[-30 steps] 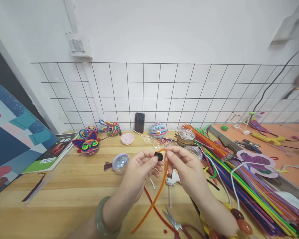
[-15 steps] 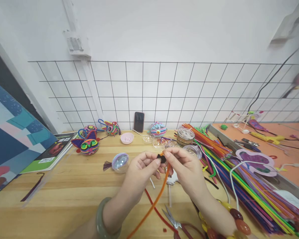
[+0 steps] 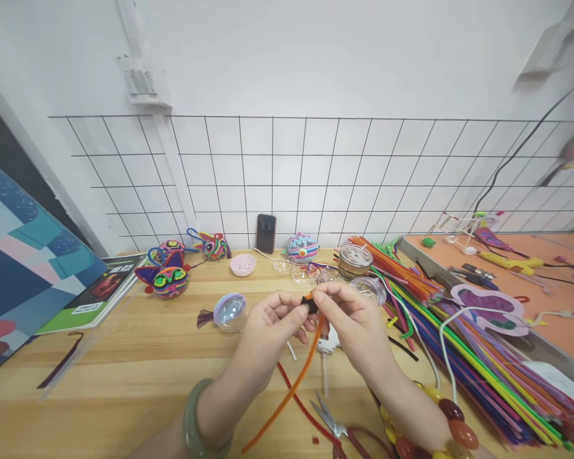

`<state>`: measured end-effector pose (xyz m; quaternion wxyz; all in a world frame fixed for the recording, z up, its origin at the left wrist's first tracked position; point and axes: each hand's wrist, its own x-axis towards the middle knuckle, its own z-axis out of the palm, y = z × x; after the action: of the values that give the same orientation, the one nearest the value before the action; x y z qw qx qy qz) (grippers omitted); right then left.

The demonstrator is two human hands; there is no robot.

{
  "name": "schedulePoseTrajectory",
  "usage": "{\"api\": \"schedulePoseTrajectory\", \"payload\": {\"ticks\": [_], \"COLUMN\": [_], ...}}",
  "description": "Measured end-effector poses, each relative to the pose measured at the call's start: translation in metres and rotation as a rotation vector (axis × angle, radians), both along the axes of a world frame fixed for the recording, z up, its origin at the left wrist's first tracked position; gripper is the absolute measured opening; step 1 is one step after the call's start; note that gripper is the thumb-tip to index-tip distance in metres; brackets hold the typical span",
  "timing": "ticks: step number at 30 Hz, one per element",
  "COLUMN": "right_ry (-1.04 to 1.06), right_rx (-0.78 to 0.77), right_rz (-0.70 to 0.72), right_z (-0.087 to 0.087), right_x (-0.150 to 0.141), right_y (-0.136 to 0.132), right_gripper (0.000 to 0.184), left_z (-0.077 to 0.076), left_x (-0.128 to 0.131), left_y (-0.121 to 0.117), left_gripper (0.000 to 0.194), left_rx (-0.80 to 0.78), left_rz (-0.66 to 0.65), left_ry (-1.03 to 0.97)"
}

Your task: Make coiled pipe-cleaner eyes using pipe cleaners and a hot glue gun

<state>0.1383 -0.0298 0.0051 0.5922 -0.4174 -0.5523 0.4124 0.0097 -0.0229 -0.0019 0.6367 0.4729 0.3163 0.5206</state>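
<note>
My left hand (image 3: 278, 325) pinches a small black piece (image 3: 309, 304), perhaps a coil of pipe cleaner, between thumb and fingers. With thumb and forefinger, my right hand (image 3: 351, 322) grips an orange pipe cleaner (image 3: 297, 381) at the black piece's edge. The orange length curves down toward the lower left, its tail hanging free. Beneath it a red pipe cleaner (image 3: 310, 417) lies on the table. Scissors (image 3: 332, 421) rest partly open below my hands. Behind my right hand a white glue gun (image 3: 326, 344) is partly hidden, its clear stick pointing toward me.
A clear ball with a tassel (image 3: 230, 312) sits left of my hands. Several colourful fish ornaments (image 3: 171, 280), a pink bowl (image 3: 243, 264) and a phone (image 3: 266, 233) stand behind. Bundled pipe cleaners (image 3: 488, 370) fill the right side, beside an orange surface with a yellow glue gun (image 3: 511, 261).
Both hands keep the same grip on the black piece and orange pipe cleaner. The whole view has shifted very slightly.
</note>
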Motion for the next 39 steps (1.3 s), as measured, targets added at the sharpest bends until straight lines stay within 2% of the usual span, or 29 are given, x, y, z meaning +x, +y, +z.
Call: {"api": "schedulePoseTrajectory", "payload": {"ticks": [17,34,39], "right_ry": [0.018,-0.028,-0.038], "right_rx": [-0.002,-0.006,-0.007], "right_rz": [-0.010,-0.006,0.005], "right_z": [-0.001,-0.007,-0.007], "right_x": [-0.001,0.001,0.001], "right_y": [0.001,0.006,0.005], "right_gripper": [0.013,0.014,0.014], "left_z": [-0.003,-0.012,-0.009], "left_x": [0.005,0.005,0.006], "left_y": [-0.001,0.002,0.003], "left_gripper": [0.014,0.011,0.014], "left_rx": [-0.078,-0.047,-0.021], "left_rz": [0.029,0.058,0.134], "left_ry": [-0.082,-0.055,-0.041]}}
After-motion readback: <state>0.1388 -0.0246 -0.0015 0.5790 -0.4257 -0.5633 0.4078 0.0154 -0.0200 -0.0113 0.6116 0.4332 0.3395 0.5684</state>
